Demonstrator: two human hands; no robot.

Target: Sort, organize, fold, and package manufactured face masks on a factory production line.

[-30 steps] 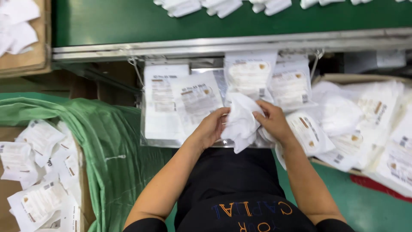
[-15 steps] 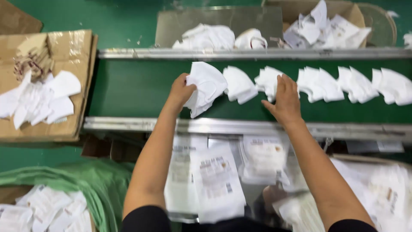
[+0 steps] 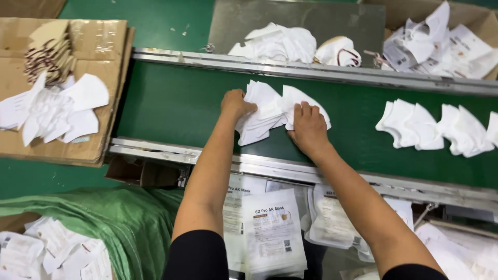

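Both hands moved inward: left hand (image 3: 236, 103) grasps the white mask stack (image 3: 259, 116) (its 3 o'clock); right hand (image 3: 307, 127) presses the neighbouring mask (image 3: 303, 98).

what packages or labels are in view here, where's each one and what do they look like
Flat pouches: hanging below the belt's near rail between the arms, white with clear edges, a small brown mask picture.
Loose pouches: bottom left on green cloth, white, crumpled.
Pouch pile: in the cardboard box top right, white with dark print.
Right pouches: bottom right, white, heaped.
No signs or screens.
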